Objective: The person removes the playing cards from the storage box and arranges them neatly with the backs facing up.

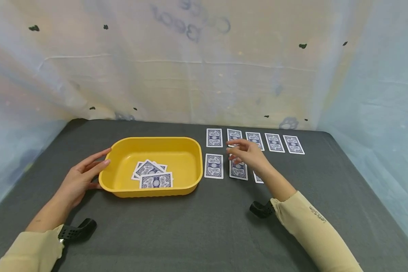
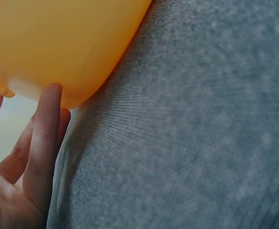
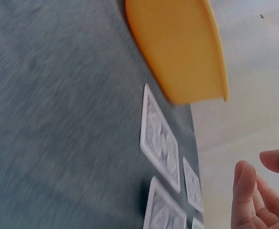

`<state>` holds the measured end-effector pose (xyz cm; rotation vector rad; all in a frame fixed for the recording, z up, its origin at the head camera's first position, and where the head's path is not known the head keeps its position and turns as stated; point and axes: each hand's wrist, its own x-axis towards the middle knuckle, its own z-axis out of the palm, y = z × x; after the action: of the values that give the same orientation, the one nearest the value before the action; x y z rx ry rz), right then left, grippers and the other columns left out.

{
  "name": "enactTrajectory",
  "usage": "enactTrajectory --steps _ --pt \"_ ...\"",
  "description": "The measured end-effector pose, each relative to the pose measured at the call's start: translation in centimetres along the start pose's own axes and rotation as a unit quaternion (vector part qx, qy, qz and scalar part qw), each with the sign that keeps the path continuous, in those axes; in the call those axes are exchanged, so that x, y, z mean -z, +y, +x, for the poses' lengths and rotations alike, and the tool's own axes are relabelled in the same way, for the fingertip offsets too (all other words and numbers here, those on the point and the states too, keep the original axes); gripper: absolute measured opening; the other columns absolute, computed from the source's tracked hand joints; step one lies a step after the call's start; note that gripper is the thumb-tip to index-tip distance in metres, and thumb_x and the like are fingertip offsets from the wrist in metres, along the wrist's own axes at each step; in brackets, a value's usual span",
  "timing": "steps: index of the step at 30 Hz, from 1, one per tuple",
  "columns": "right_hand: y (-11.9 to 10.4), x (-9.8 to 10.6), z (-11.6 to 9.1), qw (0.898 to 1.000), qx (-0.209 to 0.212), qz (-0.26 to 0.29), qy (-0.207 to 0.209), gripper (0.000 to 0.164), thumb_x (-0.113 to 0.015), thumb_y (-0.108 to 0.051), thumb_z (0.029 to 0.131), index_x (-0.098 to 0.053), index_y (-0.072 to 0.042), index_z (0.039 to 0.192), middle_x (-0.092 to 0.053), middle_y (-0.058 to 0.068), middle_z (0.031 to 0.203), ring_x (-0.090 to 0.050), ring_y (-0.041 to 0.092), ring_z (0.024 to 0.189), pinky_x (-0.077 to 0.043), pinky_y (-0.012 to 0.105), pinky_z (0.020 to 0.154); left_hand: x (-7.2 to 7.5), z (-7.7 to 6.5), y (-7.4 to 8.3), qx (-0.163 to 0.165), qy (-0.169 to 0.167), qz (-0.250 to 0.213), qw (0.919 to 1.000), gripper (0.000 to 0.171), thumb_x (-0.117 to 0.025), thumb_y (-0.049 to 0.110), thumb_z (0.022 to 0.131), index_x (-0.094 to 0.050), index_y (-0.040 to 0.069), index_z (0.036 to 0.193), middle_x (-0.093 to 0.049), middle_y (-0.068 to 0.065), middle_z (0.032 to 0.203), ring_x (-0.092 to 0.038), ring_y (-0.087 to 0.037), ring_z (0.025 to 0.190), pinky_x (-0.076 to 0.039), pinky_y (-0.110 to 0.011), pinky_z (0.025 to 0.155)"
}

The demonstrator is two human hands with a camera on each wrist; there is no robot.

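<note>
Near the far edge of the worktop [image 1: 190,234], a bit left of the middle, sits a yellow tray [image 1: 153,193]. Inside it, by its front edge, a small messy heap of cards [image 1: 156,181] lies with the blue and white backs up.

At the tray's left end is the left hand [image 1: 83,175]. Its fingers are mostly straight and spread, and they touch the outside of the tray, with the thumb by the rim.

To the right of the tray, more cards lie backs up in two rows. The back row [image 1: 255,139] has five cards and runs along the far edge toward the far right corner. The front row [image 1: 238,173] shows three cards, and the right arm hides part of the third.

The right hand [image 1: 248,154] hangs above the second cards of both rows. Its fingers are loose and a little bent, let go of everything, with a gap between the tips. Both arms have pale yellow sleeves [image 1: 316,230]. Behind the far edge hangs a pale cloth [image 1: 204,87].
</note>
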<state>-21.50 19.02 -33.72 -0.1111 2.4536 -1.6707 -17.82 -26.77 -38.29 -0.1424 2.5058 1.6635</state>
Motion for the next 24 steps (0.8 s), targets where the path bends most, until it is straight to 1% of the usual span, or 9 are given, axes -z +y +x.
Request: enactTrajectory --steps 3,10,14,17,18,20,21,24 --pt "-0.7 -0.7 0.2 1.0 0.007 -0.001 -0.005 0.043 -0.062 -0.02 0.093 -0.055 -0.001 0.131 -0.062 0.028 0.115 -0.065 0.035 0.092 -0.055 0.046 0.08 0.0 0.0 0.0 0.0 0.001 0.004 1.0 0.062 -0.054 0.054 0.092 -0.033 0.037 0.148 -0.045 0.022 0.114 -0.056 0.003 0.086 -0.057 -0.029 0.068" --pt "-2.0 -2.5 0.9 0.999 0.02 0.0 -0.027 0.041 -0.062 -0.021 0.093 -0.057 -0.002 0.129 -0.062 0.025 0.118 -0.063 0.04 0.097 -0.056 0.041 0.081 -0.1 0.1 0.0 0.006 -0.001 0.007 1.0 0.063 -0.054 0.054 0.092 -0.032 0.037 0.149 -0.046 0.014 0.124 -0.055 0.003 0.088 -0.056 -0.028 0.068" --pt "-2.6 -3.6 1.2 0.999 0.021 0.006 -0.038 0.038 -0.062 -0.021 0.093 -0.059 -0.004 0.127 -0.063 0.025 0.116 -0.063 0.042 0.098 -0.055 0.044 0.084 -0.1 0.1 0.0 0.002 -0.004 0.012 0.9999 0.063 -0.053 0.054 0.092 -0.032 0.036 0.149 -0.046 0.013 0.125 -0.053 0.003 0.09 -0.056 -0.028 0.069" --pt "-3.0 -4.4 1.5 0.998 0.025 0.017 -0.045 0.036 -0.063 -0.019 0.092 -0.061 -0.004 0.124 -0.065 0.024 0.112 -0.064 0.04 0.094 -0.053 0.049 0.085 -0.1 0.1 0.1 -0.001 -0.004 0.013 0.9999 0.063 -0.053 0.054 0.093 -0.033 0.036 0.149 -0.046 0.013 0.124 -0.053 0.002 0.091 -0.056 -0.028 0.069" --pt "-3.2 -4.7 1.6 0.998 0.029 0.022 -0.048 0.035 -0.063 -0.019 0.092 -0.061 -0.003 0.124 -0.066 0.023 0.11 -0.065 0.038 0.091 -0.053 0.049 0.085 -0.1 0.0 0.1 -0.002 -0.006 0.012 0.9999 0.062 -0.053 0.054 0.093 -0.033 0.037 0.149 -0.046 0.012 0.126 -0.053 0.001 0.091 -0.056 -0.028 0.07" --pt "-3.5 -5.3 1.7 0.997 0.034 0.031 -0.054 0.034 -0.064 -0.016 0.092 -0.061 -0.002 0.123 -0.066 0.024 0.105 -0.066 0.031 0.083 -0.053 0.052 0.086 0.0 0.0 0.1 -0.001 -0.004 0.011 0.9999 0.062 -0.053 0.054 0.092 -0.033 0.037 0.149 -0.046 0.014 0.124 -0.053 0.001 0.091 -0.056 -0.029 0.07" --pt "-3.6 -5.6 1.8 0.997 0.035 0.032 -0.057 0.034 -0.064 -0.016 0.092 -0.061 -0.001 0.123 -0.066 0.024 0.105 -0.067 0.029 0.083 -0.053 0.051 0.086 0.0 0.0 0.1 0.0 -0.003 0.01 0.9999 0.062 -0.053 0.054 0.092 -0.033 0.037 0.149 -0.047 0.015 0.122 -0.053 0.001 0.091 -0.056 -0.029 0.07" --pt "-4.1 -6.5 2.0 0.996 0.037 0.038 -0.068 0.035 -0.064 -0.013 0.091 -0.061 0.001 0.123 -0.065 0.026 0.107 -0.066 0.033 0.085 -0.054 0.047 0.084 0.0 0.0 0.1 0.001 -0.003 0.009 1.0 0.062 -0.053 0.054 0.092 -0.033 0.037 0.149 -0.047 0.016 0.121 -0.052 0.001 0.092 -0.056 -0.029 0.07"
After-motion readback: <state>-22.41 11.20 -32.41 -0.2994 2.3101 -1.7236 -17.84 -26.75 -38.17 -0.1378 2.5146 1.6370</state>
